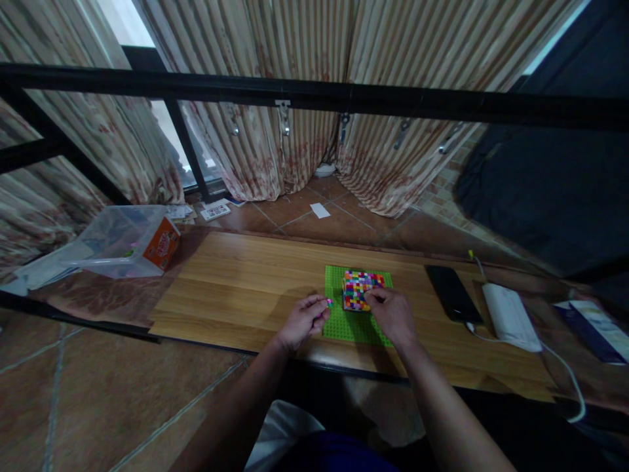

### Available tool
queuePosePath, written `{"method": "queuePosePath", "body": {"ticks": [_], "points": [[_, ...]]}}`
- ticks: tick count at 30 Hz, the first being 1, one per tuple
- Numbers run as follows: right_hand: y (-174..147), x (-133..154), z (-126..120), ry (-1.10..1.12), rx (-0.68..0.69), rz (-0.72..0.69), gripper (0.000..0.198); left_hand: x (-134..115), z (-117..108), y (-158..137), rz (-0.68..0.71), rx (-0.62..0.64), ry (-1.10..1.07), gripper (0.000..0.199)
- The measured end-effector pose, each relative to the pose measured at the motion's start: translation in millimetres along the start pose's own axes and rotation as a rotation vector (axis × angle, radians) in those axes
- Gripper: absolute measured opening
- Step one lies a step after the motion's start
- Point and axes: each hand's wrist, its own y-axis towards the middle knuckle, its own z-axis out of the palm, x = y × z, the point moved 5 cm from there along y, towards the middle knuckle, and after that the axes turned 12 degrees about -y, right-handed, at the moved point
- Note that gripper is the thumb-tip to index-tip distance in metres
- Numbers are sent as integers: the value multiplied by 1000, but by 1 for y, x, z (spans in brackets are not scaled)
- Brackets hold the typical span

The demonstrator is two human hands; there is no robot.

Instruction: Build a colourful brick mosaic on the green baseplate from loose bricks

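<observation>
A green studded baseplate (337, 328) lies on the wooden board, carrying a block of many-coloured toy bricks (354, 288). My right hand (393, 316) is at the block's right side, its thumb and forefinger pinched together against the top bricks. Whatever sits between those fingertips is too small to make out. My left hand (302, 322) hovers by the baseplate's left edge, fingers curled round a few small toy bricks (329, 303), pink and green ones showing at the fingertips.
A clear plastic bin (118, 252) with an orange label stands at the left. Right of the baseplate lie a black phone (452, 293) and a white power bank (511, 318) with a cable. A black metal rail (314, 90) crosses before the striped curtains (295, 46).
</observation>
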Motion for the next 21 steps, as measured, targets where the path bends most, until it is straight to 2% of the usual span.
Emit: {"method": "queuePosePath", "body": {"ticks": [4,7,11,16,21], "points": [[-11,6,-4,-15,-64,7,30,1,-2,0,-2,-30,1,38],[-28,22,-1,66,-103,-36,29,2,-2,1,2,-12,7,37],[-46,51,13,201,-5,-117,28,1,-2,1,26,39,22,39],[-47,61,27,330,100,10,27,0,-4,1,38,47,0,39],[-47,59,37,472,147,65,25,1,-3,0,21,38,-13,36]]}}
